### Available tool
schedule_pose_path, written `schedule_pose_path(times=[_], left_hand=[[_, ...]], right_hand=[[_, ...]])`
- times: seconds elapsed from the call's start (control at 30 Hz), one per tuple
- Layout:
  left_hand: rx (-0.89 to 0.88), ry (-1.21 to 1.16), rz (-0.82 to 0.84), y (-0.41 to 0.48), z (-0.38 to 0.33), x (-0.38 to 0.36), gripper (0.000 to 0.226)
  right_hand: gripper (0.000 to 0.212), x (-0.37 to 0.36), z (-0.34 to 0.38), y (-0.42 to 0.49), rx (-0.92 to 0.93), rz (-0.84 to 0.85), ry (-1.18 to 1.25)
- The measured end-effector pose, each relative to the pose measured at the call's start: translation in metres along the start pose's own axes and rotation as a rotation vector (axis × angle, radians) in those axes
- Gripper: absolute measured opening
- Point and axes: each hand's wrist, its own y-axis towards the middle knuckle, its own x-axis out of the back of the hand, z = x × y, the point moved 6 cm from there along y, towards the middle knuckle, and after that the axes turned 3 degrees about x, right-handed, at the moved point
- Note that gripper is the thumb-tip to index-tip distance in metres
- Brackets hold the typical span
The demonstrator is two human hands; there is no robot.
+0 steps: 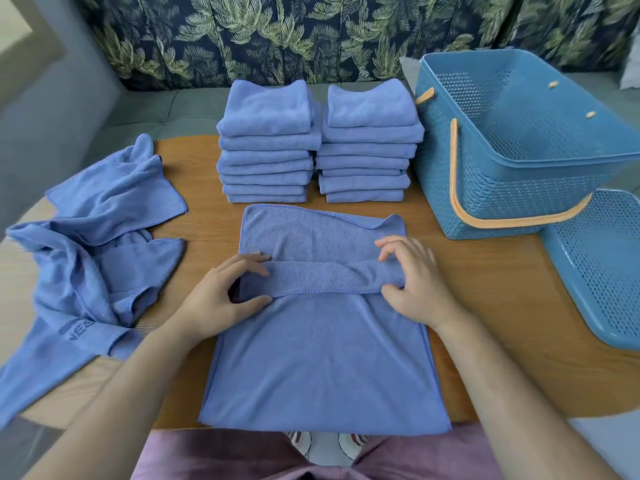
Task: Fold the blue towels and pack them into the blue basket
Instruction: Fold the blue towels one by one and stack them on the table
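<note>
Both hands, left (221, 292) and right (414, 278), pinch a fold across the towel (322, 358) on the table (502, 306), near 2 stacks (266, 143) and the basket (512, 147).

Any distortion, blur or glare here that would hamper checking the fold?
Head view: strong wide-angle bowing curves the table and blue basket near the borders; lighting soft and even, no glare; the right hand looks slightly blurred at its fingers; the towel being folded is sharp.

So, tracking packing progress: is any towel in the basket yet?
No, the basket is bare inside, and the folded towels stand stacked on the table beside it.
</note>
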Motion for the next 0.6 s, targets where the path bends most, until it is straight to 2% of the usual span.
schedule_pose_path(times=[0.1, 0.17, 0.27, 0.43, 0.6], left_hand=[[0.011, -0.066, -0.091, -0.003, -0.001, 0.002, 0.023], [0.005, -0.050, -0.079, -0.003, -0.003, 0.002, 0.024], [-0.021, 0.049, -0.014, -0.004, -0.005, -0.002, 0.036], [-0.015, 0.110, -0.074, -0.004, -0.008, -0.002, 0.026], [0.010, 0.057, -0.131, -0.008, -0.011, 0.002, 0.011]], right_hand=[[0.026, 0.005, -0.008, 0.001, -0.065, -0.157, 0.075], [0.021, 0.007, -0.014, 0.001, -0.101, -0.202, 0.116], [0.029, 0.007, -0.019, 0.001, -0.153, -0.165, 0.183], [0.041, 0.000, -0.008, 0.002, -0.109, 0.001, -0.028], [0.033, 0.005, -0.009, -0.002, -0.142, -0.080, 0.032]])
